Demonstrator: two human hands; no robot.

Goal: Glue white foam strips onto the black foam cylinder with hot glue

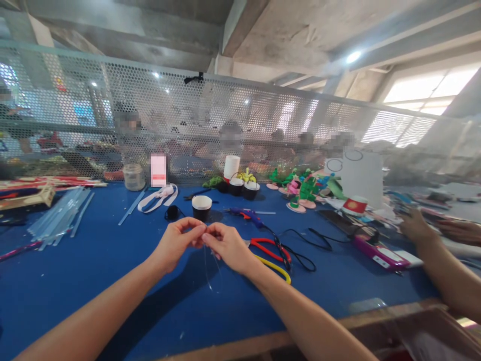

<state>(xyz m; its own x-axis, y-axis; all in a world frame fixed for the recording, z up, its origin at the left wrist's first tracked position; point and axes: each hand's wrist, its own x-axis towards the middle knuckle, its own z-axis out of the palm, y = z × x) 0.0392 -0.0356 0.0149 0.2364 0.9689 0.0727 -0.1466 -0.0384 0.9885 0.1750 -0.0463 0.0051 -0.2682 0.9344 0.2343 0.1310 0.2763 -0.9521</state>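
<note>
The fingertips (202, 235) of the left hand (176, 244) and right hand (229, 246) meet pinched on a thin clear thread (210, 268), which hangs straight down from them, just in front of the black paper cup (202, 206).

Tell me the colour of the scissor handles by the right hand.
Scissor handles: red and yellow, head view.
</note>
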